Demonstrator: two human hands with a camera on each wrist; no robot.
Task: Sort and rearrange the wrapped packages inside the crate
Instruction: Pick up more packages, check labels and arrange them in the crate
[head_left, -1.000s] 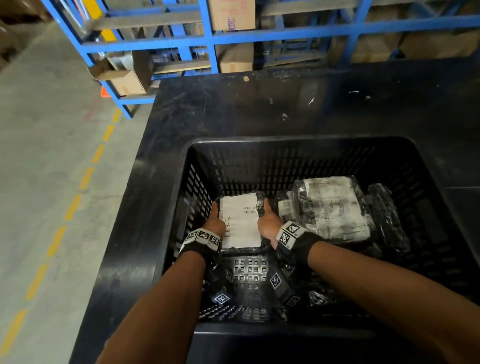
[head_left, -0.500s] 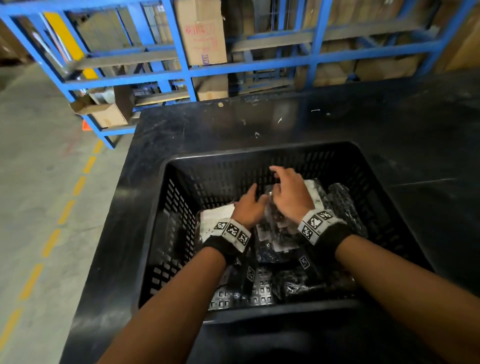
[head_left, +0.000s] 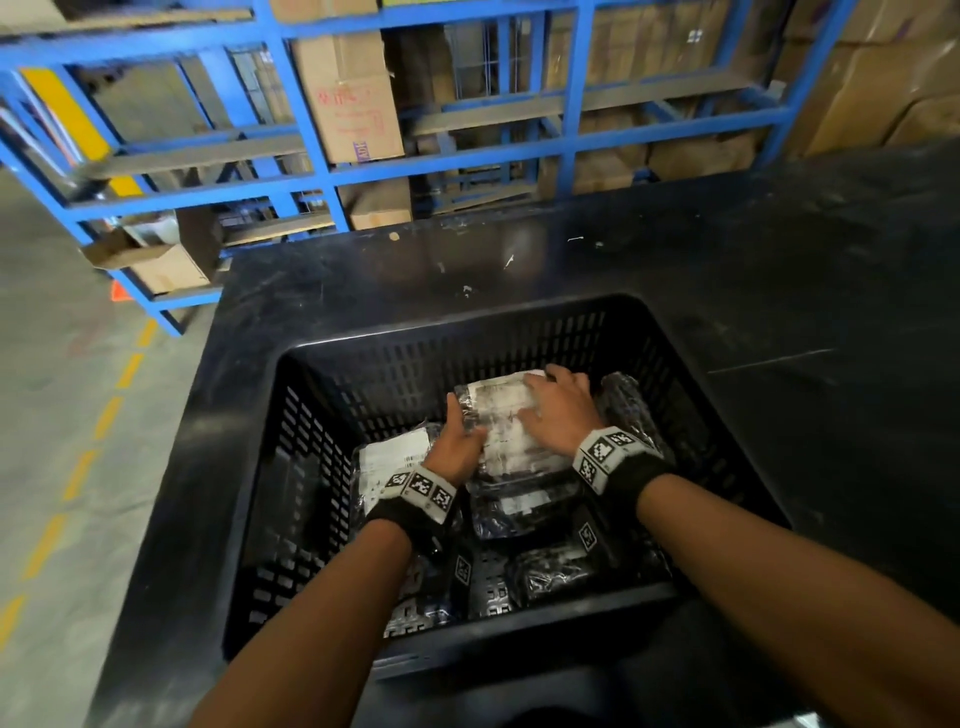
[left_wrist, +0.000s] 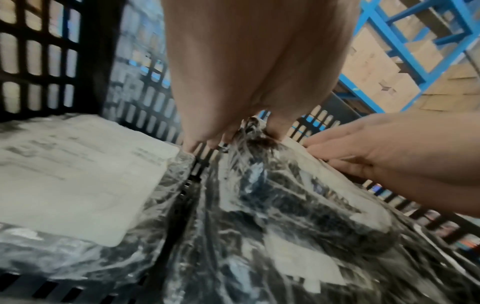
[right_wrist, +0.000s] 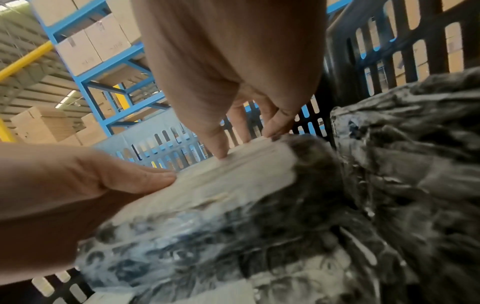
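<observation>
A black slotted crate (head_left: 332, 467) holds several plastic-wrapped packages. The large package (head_left: 501, 415) with a white label lies near the crate's far wall. My left hand (head_left: 457, 441) grips its left edge, fingers and thumb pinching the wrap (left_wrist: 249, 131). My right hand (head_left: 558, 415) lies on top of it with straight, spread fingers (right_wrist: 221, 152) pressing near the label's far edge. A smaller labelled package (head_left: 395, 457) lies flat just left of my left hand, seen close in the left wrist view (left_wrist: 78, 174).
A dark wrapped package (head_left: 628, 410) stands against the crate's right side, and others (head_left: 524, 509) (head_left: 561, 571) lie nearer me. The crate rests on a black table (head_left: 727, 291). Blue racking (head_left: 311, 156) with cardboard boxes stands behind; concrete floor (head_left: 62, 415) to the left.
Both hands left the smaller labelled package on the left and moved right onto the large package. The left hand now grips its edge and the right hand lies on top.
</observation>
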